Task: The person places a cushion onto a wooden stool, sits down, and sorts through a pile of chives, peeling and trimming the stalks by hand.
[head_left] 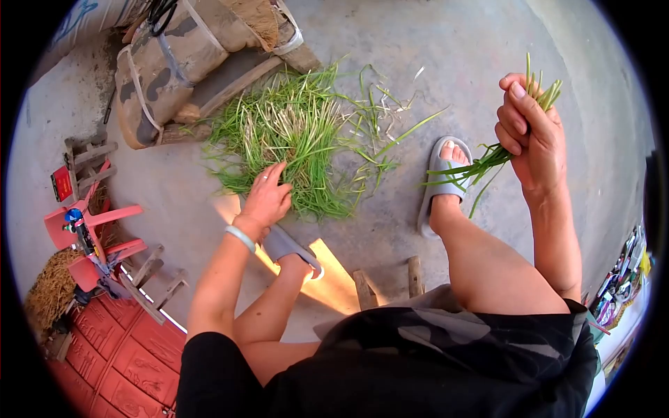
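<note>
A loose heap of green chives [279, 132], with pale stem ends among the leaves, lies on the concrete floor in front of me. My left hand [266, 198], wearing a ring and a pale bangle, rests at the near edge of this heap. Its thumb and index finger stand apart against the stalks; the other fingers are partly hidden. Off to the right and raised above the floor, my right hand [533, 136] is closed around a bunch of chives [496, 159]. The cut ends stick up past the thumb, while the leaves hang toward my foot.
Beyond the heap sits a wooden frame with a camouflage-patterned bundle [164, 76]. Stray stalks and scraps [380, 122] lie right of the heap. A red plastic chair [90, 223] and embossed red panels [132, 355] are at left. My sandalled foot [449, 167] is below the right hand.
</note>
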A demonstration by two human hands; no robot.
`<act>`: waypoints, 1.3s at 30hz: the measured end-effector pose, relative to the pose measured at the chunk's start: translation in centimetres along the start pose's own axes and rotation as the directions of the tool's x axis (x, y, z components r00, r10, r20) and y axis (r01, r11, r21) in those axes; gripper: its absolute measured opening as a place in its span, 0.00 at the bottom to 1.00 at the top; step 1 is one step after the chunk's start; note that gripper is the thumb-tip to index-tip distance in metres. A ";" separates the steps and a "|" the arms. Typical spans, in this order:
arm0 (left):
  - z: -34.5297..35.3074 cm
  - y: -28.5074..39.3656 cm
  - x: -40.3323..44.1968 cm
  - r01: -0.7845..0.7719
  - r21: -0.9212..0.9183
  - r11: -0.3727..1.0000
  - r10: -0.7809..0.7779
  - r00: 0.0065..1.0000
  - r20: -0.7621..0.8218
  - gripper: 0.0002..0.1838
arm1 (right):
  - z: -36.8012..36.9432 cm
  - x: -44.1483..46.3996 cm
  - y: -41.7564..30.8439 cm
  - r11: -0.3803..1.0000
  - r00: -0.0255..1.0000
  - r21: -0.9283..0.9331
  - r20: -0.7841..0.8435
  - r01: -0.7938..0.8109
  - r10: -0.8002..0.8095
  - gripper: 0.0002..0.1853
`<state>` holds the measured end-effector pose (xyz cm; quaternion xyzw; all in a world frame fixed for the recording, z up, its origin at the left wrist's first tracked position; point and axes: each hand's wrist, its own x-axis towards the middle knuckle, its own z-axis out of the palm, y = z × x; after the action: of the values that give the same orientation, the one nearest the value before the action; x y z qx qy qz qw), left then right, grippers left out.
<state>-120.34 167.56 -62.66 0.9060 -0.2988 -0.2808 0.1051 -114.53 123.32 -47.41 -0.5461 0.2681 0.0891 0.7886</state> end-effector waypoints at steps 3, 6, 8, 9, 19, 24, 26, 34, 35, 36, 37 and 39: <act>-0.7 -1.9 -1.8 0.006 -0.009 1.000 -0.006 0.997 0.075 0.13 | -0.1 0.0 -0.1 1.000 1.000 -0.012 0.007 0.010 -0.010 0.09; -3.7 -0.5 -1.1 -0.074 0.017 0.997 0.075 0.997 -0.016 0.11 | -0.7 0.1 0.0 1.000 1.000 0.008 0.018 0.000 0.000 0.09; -4.1 1.0 0.7 0.065 -0.112 0.992 -0.077 0.991 -0.107 0.09 | -0.4 0.0 0.0 1.000 1.000 0.015 0.019 -0.014 0.013 0.10; -4.0 1.8 1.8 0.128 -0.178 0.976 -0.154 0.977 -0.146 0.08 | -0.2 0.0 -0.1 1.000 1.000 0.020 0.020 -0.017 0.017 0.11; 3.0 1.4 10.9 0.594 -0.392 0.702 -0.681 0.720 -0.130 0.10 | 1.2 -1.3 -0.7 0.999 0.987 0.039 0.160 -0.030 0.023 0.14; 4.4 1.3 11.5 0.598 -0.450 0.664 -0.706 0.700 -0.111 0.07 | 1.3 -1.3 -0.7 0.998 0.980 0.022 0.191 -0.063 0.058 0.14; 3.8 1.4 11.4 0.521 -0.557 0.647 -0.679 0.726 -0.108 0.07 | 1.3 -1.2 -0.7 0.997 0.980 0.035 0.190 -0.068 0.060 0.14; -11.6 5.5 5.5 -0.036 -0.999 -0.001 -0.339 0.940 -0.033 0.05 | 1.4 -1.1 0.5 0.997 0.890 -0.042 0.453 0.069 -0.043 0.15; -13.5 6.0 5.0 -0.075 -0.997 -0.026 -0.319 0.946 -0.063 0.05 | 1.7 -1.2 0.5 0.994 0.879 -0.038 0.472 0.098 -0.069 0.14; -15.3 6.7 4.5 -0.115 -0.992 -0.053 -0.298 0.950 -0.094 0.05 | 2.0 -1.2 0.5 0.995 0.872 -0.014 0.482 0.101 -0.082 0.14; -17.0 7.3 4.1 -0.154 -0.985 -0.081 -0.275 0.953 -0.126 0.05 | 2.4 -1.1 0.5 0.995 0.866 0.008 0.492 0.104 -0.094 0.14; -19.4 8.5 3.8 -0.173 -0.983 -0.054 -0.258 0.954 -0.154 0.06 | 2.9 -1.3 0.0 0.997 0.864 0.024 0.498 0.069 -0.072 0.14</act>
<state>-110.84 158.94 -45.35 0.5832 0.0470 -0.2740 0.7633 -114.66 126.17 -45.97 -0.5116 0.0357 0.1976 0.8354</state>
